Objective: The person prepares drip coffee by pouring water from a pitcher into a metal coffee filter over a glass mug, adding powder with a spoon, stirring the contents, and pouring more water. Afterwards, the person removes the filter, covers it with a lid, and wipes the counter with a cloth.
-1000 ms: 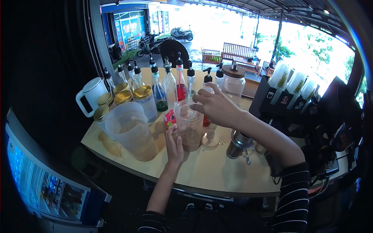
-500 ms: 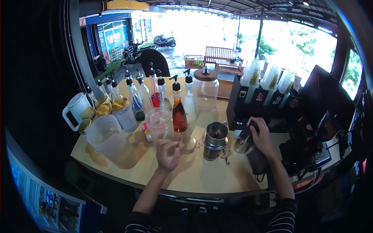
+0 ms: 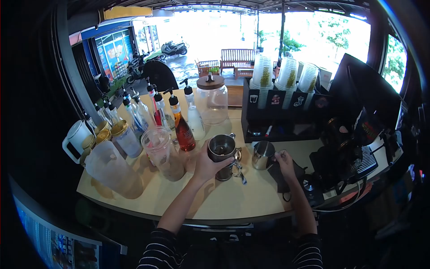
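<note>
My left hand (image 3: 209,165) is wrapped round a metal cup (image 3: 221,149) with something dark inside. That cup sits over a lower metal vessel (image 3: 224,173) with a handle on its right. Further right, my right hand (image 3: 284,160) pinches the handle of a small steel pitcher (image 3: 263,155), which is upright near the counter's right part. A clear plastic jug (image 3: 162,154) stands left of my left hand, and an amber syrup bottle (image 3: 184,132) rises just behind it.
A large frosted pitcher (image 3: 112,170) and several pump bottles line the left of the counter (image 3: 197,208). Behind are a lidded glass jar (image 3: 212,103) and a black rack (image 3: 286,107) with stacked plastic cups (image 3: 286,74). Black machines (image 3: 340,152) stand at the right.
My left hand has left the clear jug and taken hold of the metal cup. My right hand moved from above the jug to the steel pitcher, now at its handle. The view has shifted right.
</note>
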### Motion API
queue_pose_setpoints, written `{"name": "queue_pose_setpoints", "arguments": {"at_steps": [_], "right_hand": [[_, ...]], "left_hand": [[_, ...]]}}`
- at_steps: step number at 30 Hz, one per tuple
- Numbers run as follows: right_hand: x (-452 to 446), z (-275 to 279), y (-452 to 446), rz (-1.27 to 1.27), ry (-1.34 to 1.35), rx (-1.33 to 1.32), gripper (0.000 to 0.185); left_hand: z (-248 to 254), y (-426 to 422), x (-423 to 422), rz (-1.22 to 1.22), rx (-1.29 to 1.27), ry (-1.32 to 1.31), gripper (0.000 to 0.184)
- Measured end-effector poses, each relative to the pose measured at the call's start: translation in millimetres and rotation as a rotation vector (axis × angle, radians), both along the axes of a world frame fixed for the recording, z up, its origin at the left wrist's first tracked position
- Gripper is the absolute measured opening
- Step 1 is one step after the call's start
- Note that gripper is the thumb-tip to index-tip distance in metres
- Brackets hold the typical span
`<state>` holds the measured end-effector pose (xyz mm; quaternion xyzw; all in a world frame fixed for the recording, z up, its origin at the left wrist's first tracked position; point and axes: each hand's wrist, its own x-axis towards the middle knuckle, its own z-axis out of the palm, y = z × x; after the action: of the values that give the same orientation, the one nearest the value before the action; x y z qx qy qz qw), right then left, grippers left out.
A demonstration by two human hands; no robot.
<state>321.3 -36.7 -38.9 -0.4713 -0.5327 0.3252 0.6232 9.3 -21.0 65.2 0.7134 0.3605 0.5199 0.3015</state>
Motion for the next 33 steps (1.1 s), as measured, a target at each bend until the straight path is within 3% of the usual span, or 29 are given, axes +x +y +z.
{"name": "queue_pose_setpoints", "arguments": {"at_steps": [5,11,15,18,23,29,33], "right_hand": [[-9.5,23.6,-2.4,0.000,0.140,0.016,0.019],[-15.5,74.6,-1.5,0.084,0.128,0.049,0.016],[-46.1,142.9,-15.7,0.095,0.115,0.114,0.014],[-54.9,169.7,-10.0,0.124,-0.041,0.191,0.018],[-84.6,205.1,-7.1,0.226,-0.030,0.206,0.022],[-105.6,220.8,2.8,0.147,-0.434,0.235,0.020],[-125.3,234.6,-2.7,0.175,-0.419,0.207,0.021]], "left_hand": [[8.3,-1.2,-5.2,0.004,0.011,0.012,0.071],[1.2,6.8,-12.1,-0.013,0.074,0.059,0.074],[3.5,5.1,-12.3,-0.009,0.134,0.073,0.077],[-2.1,8.2,-11.4,0.018,0.155,0.121,0.079],[-11.8,15.7,-12.4,0.010,0.073,0.142,0.084],[-12.3,16.6,-13.3,-0.003,0.127,0.126,0.087],[-10.3,16.9,-12.8,0.006,0.210,0.135,0.084]]}}
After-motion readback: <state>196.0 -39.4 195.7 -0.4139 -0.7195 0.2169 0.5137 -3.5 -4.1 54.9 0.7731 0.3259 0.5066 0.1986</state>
